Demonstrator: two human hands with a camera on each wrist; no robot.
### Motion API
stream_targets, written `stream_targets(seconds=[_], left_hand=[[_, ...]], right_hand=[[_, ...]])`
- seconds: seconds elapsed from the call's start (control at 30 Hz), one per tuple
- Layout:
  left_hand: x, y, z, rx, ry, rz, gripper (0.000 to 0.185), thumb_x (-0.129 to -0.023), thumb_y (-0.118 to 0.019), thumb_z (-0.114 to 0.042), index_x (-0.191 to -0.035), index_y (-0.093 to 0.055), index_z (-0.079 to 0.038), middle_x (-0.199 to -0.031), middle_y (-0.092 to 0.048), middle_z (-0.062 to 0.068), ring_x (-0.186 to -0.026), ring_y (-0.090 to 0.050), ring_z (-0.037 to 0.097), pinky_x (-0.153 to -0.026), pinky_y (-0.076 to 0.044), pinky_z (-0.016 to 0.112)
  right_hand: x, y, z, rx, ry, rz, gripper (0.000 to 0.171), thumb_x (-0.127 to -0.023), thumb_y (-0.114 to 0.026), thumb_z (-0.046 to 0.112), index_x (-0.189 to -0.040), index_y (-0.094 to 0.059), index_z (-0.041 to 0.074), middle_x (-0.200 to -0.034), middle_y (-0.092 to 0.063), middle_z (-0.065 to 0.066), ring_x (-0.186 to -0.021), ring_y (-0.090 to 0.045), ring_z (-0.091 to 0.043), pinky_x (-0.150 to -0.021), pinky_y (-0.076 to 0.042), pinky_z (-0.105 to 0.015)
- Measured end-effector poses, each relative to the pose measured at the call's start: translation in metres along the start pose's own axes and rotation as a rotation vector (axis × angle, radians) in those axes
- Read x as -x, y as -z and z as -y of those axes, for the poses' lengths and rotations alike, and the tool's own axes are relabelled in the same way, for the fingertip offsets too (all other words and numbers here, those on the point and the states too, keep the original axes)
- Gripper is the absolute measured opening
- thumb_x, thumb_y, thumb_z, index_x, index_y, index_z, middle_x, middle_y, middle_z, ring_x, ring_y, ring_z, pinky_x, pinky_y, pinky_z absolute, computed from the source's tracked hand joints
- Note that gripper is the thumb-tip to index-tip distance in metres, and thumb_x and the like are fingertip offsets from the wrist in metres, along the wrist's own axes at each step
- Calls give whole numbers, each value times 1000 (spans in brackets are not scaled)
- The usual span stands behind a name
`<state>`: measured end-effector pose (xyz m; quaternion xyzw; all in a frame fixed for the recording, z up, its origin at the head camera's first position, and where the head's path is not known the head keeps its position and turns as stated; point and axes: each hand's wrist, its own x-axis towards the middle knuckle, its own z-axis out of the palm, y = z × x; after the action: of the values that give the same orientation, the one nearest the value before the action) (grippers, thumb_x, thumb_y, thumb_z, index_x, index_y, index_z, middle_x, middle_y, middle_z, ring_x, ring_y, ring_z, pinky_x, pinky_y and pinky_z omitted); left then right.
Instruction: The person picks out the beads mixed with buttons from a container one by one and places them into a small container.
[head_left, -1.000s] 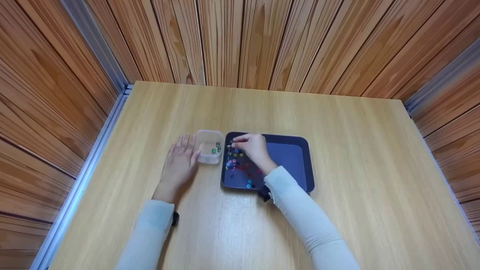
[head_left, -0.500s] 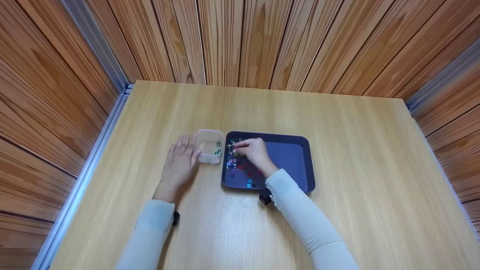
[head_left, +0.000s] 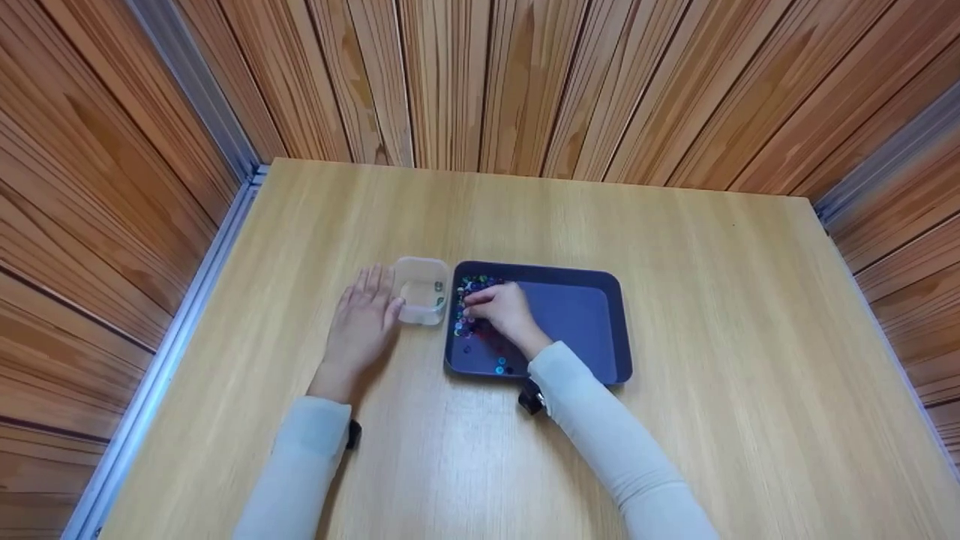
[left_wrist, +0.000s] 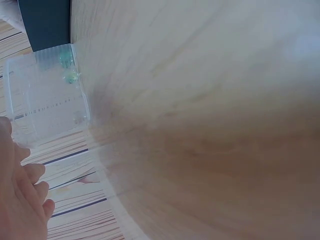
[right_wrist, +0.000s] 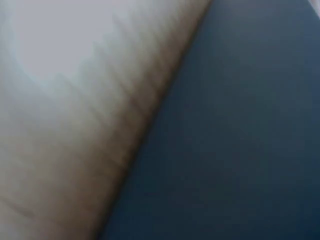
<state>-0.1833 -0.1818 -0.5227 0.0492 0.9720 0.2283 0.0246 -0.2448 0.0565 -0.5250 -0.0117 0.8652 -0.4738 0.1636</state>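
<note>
A light wooden bench (head_left: 675, 315) is enclosed on three sides by walls of reddish vertical wood planks (head_left: 525, 82). On it, a small clear plastic container (head_left: 421, 291) is set just beside the left edge of a dark blue rectangular plastic tray (head_left: 600, 279). A scatter of small multicoloured beads (head_left: 472, 285) is spread over the left part of the tray, and a few green beads (left_wrist: 67, 67) are seen inside the container.

The left hand (head_left: 363, 322) is laid flat on the bench, fingers straight, with the thumb touching the container's near-left corner. The right hand (head_left: 501, 309) is lowered into the bead pile, fingers curled downward; whether a bead is pinched cannot be told, since the fingertips are hidden and the right wrist view is filled with blur.

Compared with a second ago, the right hand has been drawn nearer along the tray's left side, from the far corner to the middle of the scatter, so far-corner beads are now uncovered. It is judged that another bead is being sought; the container has been kept steadied throughout.
</note>
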Motion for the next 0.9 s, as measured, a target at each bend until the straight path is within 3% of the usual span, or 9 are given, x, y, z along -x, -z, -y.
stream_targets(seconds=[0.23, 0.53, 0.9], left_hand=[[0, 0, -1, 9, 1, -7, 64, -108, -27, -45, -160, -14, -11, -168, -10, 12, -156, -3, 32, -127, -7, 52], [-1, 0, -2, 1, -3, -6, 64, -108, -27, -44, -160, -13, -9, -168, -12, 14, -156, -5, 33, -127, -8, 52], [0, 1, -2, 6, 21, 30, 65, -108, -24, -46, -161, -9, -13, -169, -6, 11, -157, -1, 32, -127, -5, 52]], right_hand=[[0, -4, -1, 13, -6, 12, 18, -81, -79, 4, -99, -80, 6, -101, -78, -11, -93, -73, -15, -83, -58, -25], [-2, -8, -1, 76, 22, -16, 18, -80, -81, 7, -98, -81, 8, -103, -78, -9, -103, -71, -20, -91, -58, -32], [0, -17, -2, 171, 151, -64, 17, -78, -81, 6, -96, -81, 7, -98, -78, -9, -105, -72, -23, -96, -56, -35]])
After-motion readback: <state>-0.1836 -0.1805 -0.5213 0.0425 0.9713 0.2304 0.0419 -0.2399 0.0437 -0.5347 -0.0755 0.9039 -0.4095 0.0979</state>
